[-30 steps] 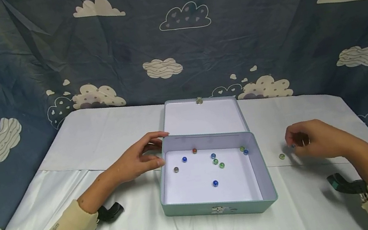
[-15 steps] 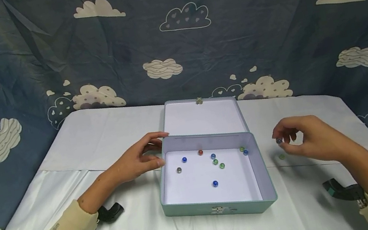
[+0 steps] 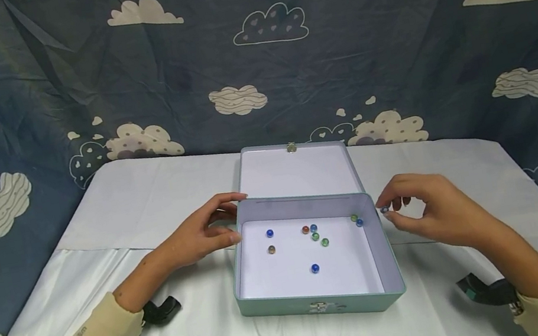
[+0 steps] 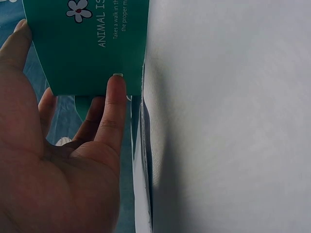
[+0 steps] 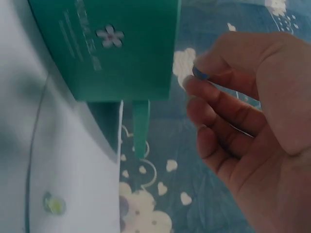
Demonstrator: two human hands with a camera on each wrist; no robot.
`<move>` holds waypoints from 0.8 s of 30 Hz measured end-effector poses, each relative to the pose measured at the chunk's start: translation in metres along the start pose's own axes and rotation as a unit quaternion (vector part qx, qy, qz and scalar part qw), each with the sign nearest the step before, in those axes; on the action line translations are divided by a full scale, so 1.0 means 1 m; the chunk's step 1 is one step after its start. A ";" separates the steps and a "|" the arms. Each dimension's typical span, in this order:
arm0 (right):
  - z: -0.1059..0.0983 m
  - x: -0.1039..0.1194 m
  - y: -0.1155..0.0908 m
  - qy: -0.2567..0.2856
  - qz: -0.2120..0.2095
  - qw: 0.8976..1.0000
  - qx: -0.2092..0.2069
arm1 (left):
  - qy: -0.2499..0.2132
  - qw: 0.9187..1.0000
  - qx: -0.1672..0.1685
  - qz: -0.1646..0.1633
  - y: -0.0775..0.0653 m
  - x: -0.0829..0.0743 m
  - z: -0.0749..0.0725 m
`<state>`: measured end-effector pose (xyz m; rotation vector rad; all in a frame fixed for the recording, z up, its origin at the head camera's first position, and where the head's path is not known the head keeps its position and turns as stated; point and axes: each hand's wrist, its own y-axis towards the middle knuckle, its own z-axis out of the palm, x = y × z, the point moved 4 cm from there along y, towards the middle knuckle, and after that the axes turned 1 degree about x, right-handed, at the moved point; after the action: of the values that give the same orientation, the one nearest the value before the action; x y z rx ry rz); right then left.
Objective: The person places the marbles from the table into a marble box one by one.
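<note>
A pale green tin box (image 3: 320, 305) with a white inside stands on the table, holding several glass marbles. Blue (image 3: 315, 268), green (image 3: 325, 242), red (image 3: 305, 230) and brownish (image 3: 271, 250) marbles lie scattered over its floor. My left hand (image 3: 200, 237) rests against the box's left side, its thumb and index finger extended; the left wrist view shows the thumb touching the green wall (image 4: 87, 53). Just outside the right rim, my right hand (image 3: 430, 208) pinches a blue marble (image 5: 200, 74) between thumb and index finger, the other fingers curled.
The box's lid (image 3: 297, 172) is folded back flat behind it. A yellow-green marble (image 5: 54, 204) lies on the white cloth to the right of the box, hidden by my right hand in the head view. A dark cloud-patterned curtain (image 3: 249, 57) hangs behind the table.
My right hand has lifted the blue marble and carried it left to the box's right rim. Inside, the red and brownish marbles have rolled right. My left hand stays put.
</note>
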<state>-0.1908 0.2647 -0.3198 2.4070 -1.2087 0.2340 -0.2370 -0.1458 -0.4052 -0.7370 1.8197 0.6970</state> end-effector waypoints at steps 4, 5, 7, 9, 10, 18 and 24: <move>0.006 0.007 0.002 0.012 -0.002 1.000 -0.010 | 0.002 1.000 -0.001 -0.001 0.000 -0.001 0.000; 0.008 0.009 0.003 0.015 -0.003 1.000 -0.014 | 0.003 1.000 -0.002 -0.003 0.000 -0.001 0.000; 0.011 0.011 0.004 0.021 -0.005 1.000 -0.020 | 0.002 1.000 -0.002 -0.005 0.000 0.000 0.000; 0.015 0.014 0.005 0.024 -0.007 0.999 -0.027 | 0.002 1.000 -0.003 -0.005 0.000 0.001 -0.001; 0.016 0.015 0.005 0.025 -0.007 0.999 -0.031 | 0.003 1.000 -0.003 -0.005 0.000 0.001 -0.001; 0.030 0.027 0.007 0.042 -0.008 0.998 -0.044 | 0.004 1.000 -0.001 -0.002 0.000 0.000 0.000; 0.041 0.035 0.009 0.051 -0.008 0.998 -0.041 | 0.003 1.000 0.000 -0.002 0.000 -0.002 -0.001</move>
<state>-0.1787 0.2161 -0.3423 2.3038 -1.1302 0.2927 -0.2365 -0.1464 -0.4027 -0.7430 1.8227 0.6927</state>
